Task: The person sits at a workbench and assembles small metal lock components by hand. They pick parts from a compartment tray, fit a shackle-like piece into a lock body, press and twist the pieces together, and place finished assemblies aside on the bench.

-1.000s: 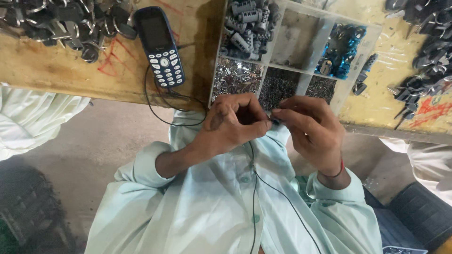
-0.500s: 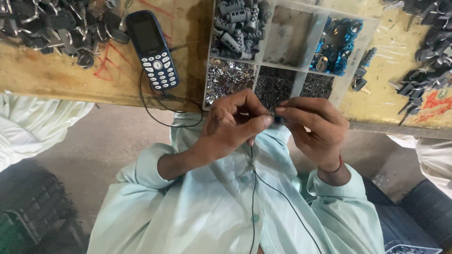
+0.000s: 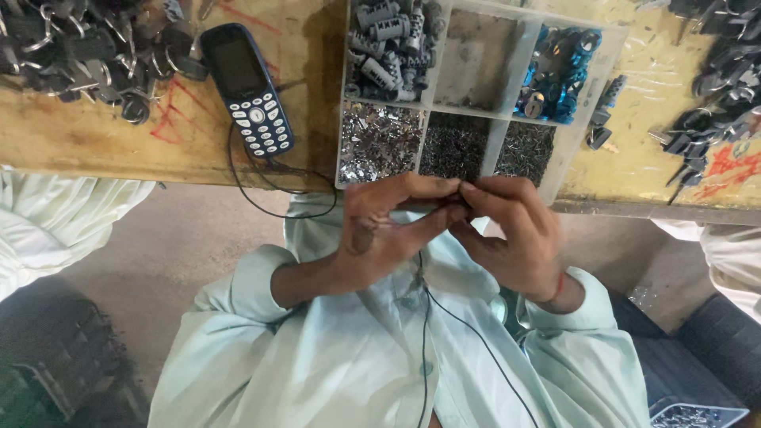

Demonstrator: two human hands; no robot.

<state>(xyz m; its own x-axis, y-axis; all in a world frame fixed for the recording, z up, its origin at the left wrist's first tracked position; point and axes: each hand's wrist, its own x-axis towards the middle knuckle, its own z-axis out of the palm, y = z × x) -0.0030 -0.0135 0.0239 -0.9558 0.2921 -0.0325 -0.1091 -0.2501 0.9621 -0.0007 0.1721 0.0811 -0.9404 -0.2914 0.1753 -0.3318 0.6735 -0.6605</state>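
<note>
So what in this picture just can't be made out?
- The small dark part pinched between the left hand and right hand: head view, fingers cover it, so its kind is unclear.
- The parts in the divided tray: too small to tell apart in the lower compartments.
- The dark metal heap at top left: cut off by the frame edge.
- Where the black cable ends: it leaves the bottom edge.

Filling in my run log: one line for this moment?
left hand: pinching small part | right hand: fingertips meeting left's | divided tray: just above hands | phone: on bench
</note>
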